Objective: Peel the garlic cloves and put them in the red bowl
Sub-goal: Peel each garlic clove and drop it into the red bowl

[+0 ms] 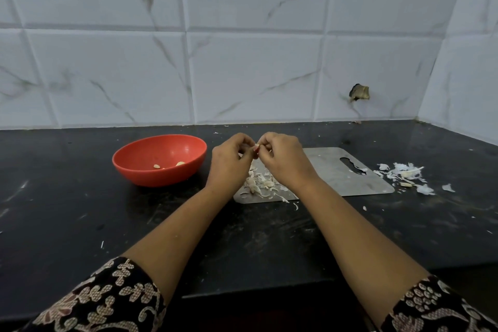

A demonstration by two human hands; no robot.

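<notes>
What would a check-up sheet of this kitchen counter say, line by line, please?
Surface: black counter, scuffed and speckled.
Job's things: red bowl holds a few peeled cloves; one garlic clove is held above the metal board.
Clutter: skins heaped on the board; loose skins on the counter to its right.
Hands: left hand and right hand both pinch the garlic clove.
Cables: nothing seen.
Surroundings: marbled white wall tiles; a hole in the wall at right.
</notes>
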